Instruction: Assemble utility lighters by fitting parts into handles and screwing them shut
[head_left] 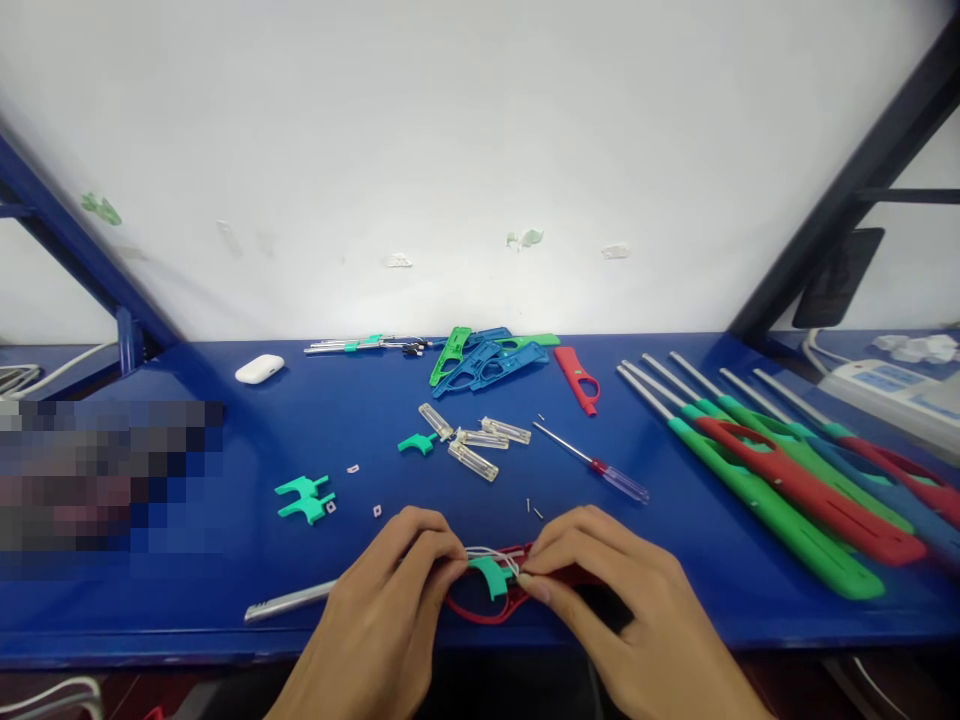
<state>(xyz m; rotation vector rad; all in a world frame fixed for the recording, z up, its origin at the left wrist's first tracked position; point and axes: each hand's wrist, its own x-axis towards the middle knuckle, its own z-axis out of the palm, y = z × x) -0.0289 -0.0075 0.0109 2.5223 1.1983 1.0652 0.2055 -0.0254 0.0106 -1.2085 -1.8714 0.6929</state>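
Observation:
At the table's front edge lies a red lighter shell (491, 612) with a green trigger (491, 577) and white wires (487, 552) on it. My left hand (397, 600) is closed at the trigger's left side, its fingertips pinched together; what lies between them is hidden. A metal tube (289, 602) sticks out to the left from behind this hand. My right hand (611, 595) pinches near the wire ends at the trigger's right side, and its fingers cover part of the red shell. The exact piece between its fingertips is too small to make out.
Clear fuel tanks (474, 461), a screwdriver (592, 463) and small screws (538, 513) lie beyond my hands. Green triggers (304, 498) are at left. Blue and green shells (491, 362) lie at the back, near a red one (576, 378). Several long lighters (780, 500) lie at right.

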